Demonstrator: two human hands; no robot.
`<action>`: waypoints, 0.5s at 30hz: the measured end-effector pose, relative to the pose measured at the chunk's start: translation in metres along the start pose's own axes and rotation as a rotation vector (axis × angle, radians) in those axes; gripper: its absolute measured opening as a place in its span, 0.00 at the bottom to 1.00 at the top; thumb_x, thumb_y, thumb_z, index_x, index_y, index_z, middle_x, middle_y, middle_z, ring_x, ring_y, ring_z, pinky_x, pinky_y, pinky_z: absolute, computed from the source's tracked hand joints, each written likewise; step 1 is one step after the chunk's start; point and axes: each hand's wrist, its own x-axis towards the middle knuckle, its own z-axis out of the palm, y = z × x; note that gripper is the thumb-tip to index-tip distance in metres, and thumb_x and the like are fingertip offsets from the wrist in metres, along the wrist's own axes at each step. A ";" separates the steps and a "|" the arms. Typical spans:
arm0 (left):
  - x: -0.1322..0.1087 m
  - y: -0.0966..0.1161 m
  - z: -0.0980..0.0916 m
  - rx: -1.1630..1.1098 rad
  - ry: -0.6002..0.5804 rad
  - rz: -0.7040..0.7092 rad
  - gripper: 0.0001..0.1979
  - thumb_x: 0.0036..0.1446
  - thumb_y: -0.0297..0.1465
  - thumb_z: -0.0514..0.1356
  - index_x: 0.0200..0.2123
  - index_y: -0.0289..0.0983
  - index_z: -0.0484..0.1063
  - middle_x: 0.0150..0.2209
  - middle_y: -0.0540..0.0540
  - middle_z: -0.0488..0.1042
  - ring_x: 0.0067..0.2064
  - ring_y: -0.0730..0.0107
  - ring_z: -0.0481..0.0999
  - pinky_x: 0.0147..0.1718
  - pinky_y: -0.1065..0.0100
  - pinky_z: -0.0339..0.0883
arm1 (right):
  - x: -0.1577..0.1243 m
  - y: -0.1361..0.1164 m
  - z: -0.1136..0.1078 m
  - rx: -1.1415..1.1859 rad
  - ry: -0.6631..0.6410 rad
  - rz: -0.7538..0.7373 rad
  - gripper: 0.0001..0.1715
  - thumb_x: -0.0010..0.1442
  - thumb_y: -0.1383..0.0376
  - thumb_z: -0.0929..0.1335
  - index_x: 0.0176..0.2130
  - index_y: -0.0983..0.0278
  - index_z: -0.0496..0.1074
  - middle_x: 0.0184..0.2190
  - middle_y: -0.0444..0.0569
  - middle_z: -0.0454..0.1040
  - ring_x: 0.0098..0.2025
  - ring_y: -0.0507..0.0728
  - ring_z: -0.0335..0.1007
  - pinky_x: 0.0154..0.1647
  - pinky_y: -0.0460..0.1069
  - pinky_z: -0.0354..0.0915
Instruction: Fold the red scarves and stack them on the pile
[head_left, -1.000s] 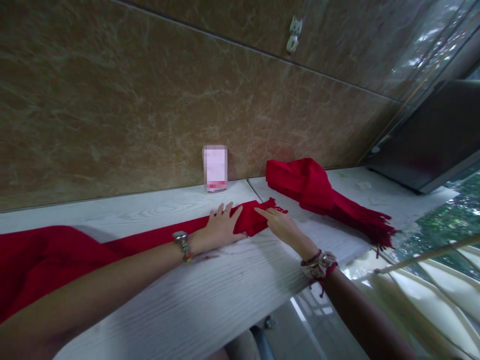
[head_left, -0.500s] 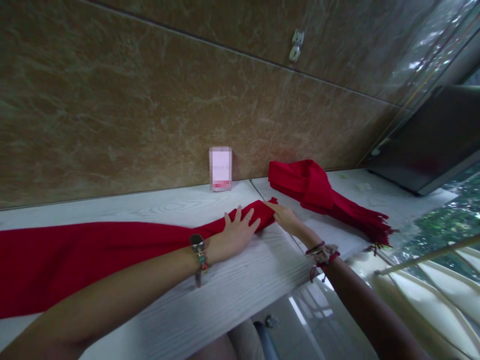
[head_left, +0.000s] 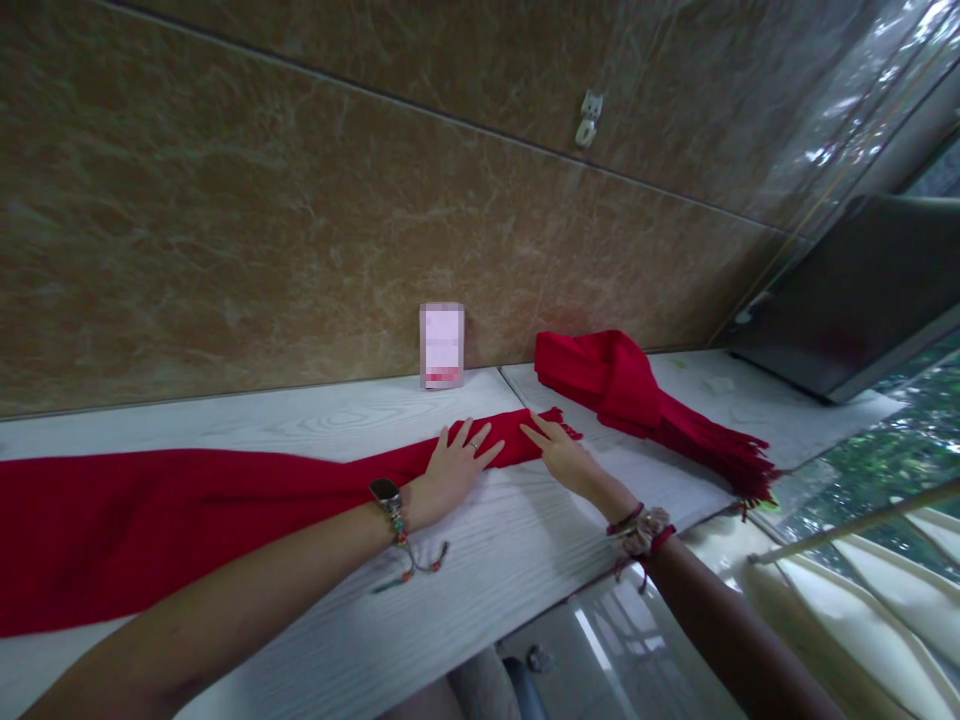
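A long red scarf point(head_left: 225, 500) lies stretched across the white wood-grain table point(head_left: 480, 570), running from the far left to its fringed end near the middle. My left hand point(head_left: 454, 468) rests flat on the scarf close to that end, fingers spread. My right hand point(head_left: 559, 455) lies just to the right, fingers extended and touching the scarf's fringed tip. A second red scarf point(head_left: 645, 400), folded with its fringe pointing right, sits farther back on the right.
A small pink card point(head_left: 442, 345) stands against the brown marble wall point(head_left: 300, 220). A white hook point(head_left: 587, 118) hangs on the wall above. A dark panel point(head_left: 847, 300) leans at the right. The table's front edge drops to a glossy floor.
The long scarf has been drawn out flatter across the table. Both hands went from gripping its end to lying flat on it.
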 end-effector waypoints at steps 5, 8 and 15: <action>-0.001 0.006 -0.001 -0.038 -0.114 0.018 0.27 0.60 0.23 0.47 0.61 0.44 0.50 0.64 0.39 0.45 0.63 0.47 0.46 0.53 0.43 0.51 | -0.005 0.000 0.000 0.051 -0.052 -0.031 0.36 0.47 0.82 0.55 0.57 0.72 0.60 0.58 0.61 0.58 0.61 0.59 0.51 0.58 0.57 0.55; -0.002 0.006 -0.005 -0.097 -0.196 0.030 0.28 0.60 0.24 0.47 0.62 0.45 0.47 0.65 0.39 0.40 0.63 0.44 0.44 0.50 0.39 0.52 | 0.000 0.004 -0.018 0.126 -0.161 -0.003 0.38 0.45 0.80 0.57 0.57 0.70 0.60 0.59 0.59 0.58 0.60 0.59 0.53 0.57 0.55 0.57; -0.003 0.004 -0.013 -0.164 -0.214 0.047 0.28 0.59 0.25 0.49 0.62 0.43 0.47 0.64 0.36 0.40 0.62 0.42 0.44 0.50 0.37 0.50 | 0.037 -0.012 -0.042 0.064 -0.063 0.187 0.26 0.60 0.71 0.55 0.56 0.64 0.62 0.55 0.54 0.65 0.57 0.58 0.59 0.56 0.57 0.57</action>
